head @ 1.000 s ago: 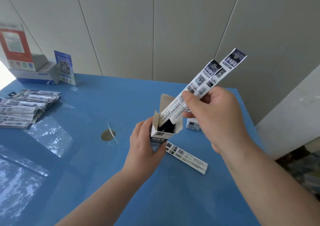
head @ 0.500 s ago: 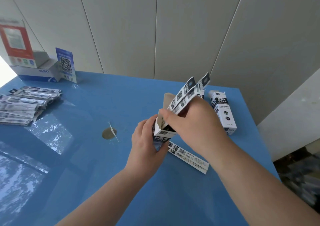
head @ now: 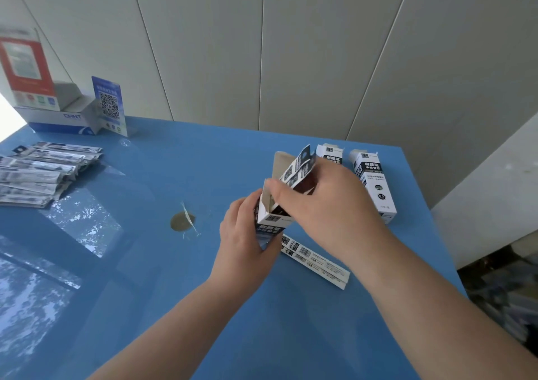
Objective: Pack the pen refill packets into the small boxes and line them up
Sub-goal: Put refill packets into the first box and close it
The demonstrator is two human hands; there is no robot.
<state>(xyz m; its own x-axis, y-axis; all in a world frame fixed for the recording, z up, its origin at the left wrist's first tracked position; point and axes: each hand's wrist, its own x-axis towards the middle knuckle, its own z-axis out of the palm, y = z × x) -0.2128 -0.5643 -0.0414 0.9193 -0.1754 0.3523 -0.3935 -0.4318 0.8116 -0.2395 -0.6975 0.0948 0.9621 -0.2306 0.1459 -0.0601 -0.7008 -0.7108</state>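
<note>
refill packets going into the open box

the left hand is gripping the small open box upright above the middle of the blue counter, fingers curled around its lower body. the right hand is pinching a pair of refill packets and feeding them into the box mouth; only their printed tops are showing above the flaps.

the packets are looking light, thin and bendy, with a slick film that may be slipping in a loose pinch, so holding them near the top and guiding them straight is seeming wise. the box is thin card, easy to crush, so gripping it low on its sides is looking best.

one more loose packet is lying flat on the counter just near the hands. two packed boxes are lying side by side at the far right. a heap of packets is waiting at the far left, beside a display carton and a code card. the glossy counter is reflecting light, and pale wall panels are standing behind.
</note>
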